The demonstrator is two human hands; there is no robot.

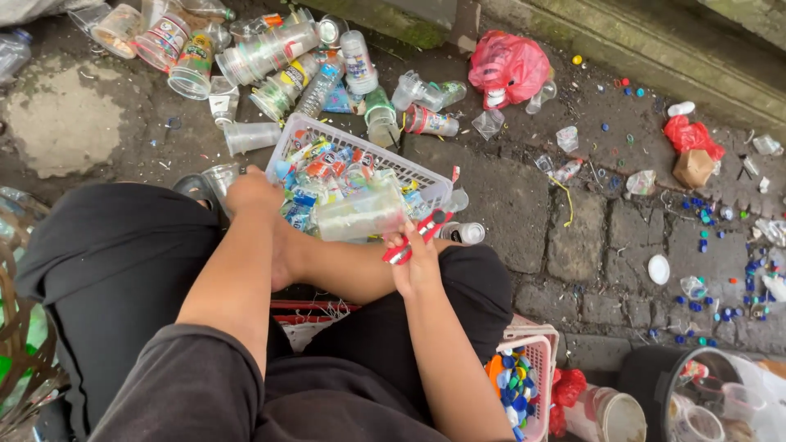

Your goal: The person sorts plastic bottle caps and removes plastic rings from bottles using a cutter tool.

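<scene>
I'm gripping a red cutter tightly in my right hand at frame centre, while my left hand is closing around a clear plastic cup over the white basket.

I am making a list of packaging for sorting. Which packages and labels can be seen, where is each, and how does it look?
Clear plastic cup: held over the white basket, see-through, crumpled.
Peeled labels: heaped in the basket, blue, red, white.
Labelled bottles: piled beyond the basket, clear, coloured bands.
Red bag: behind, crumpled.
Pink basket: by the knee, holding coloured caps.
</scene>
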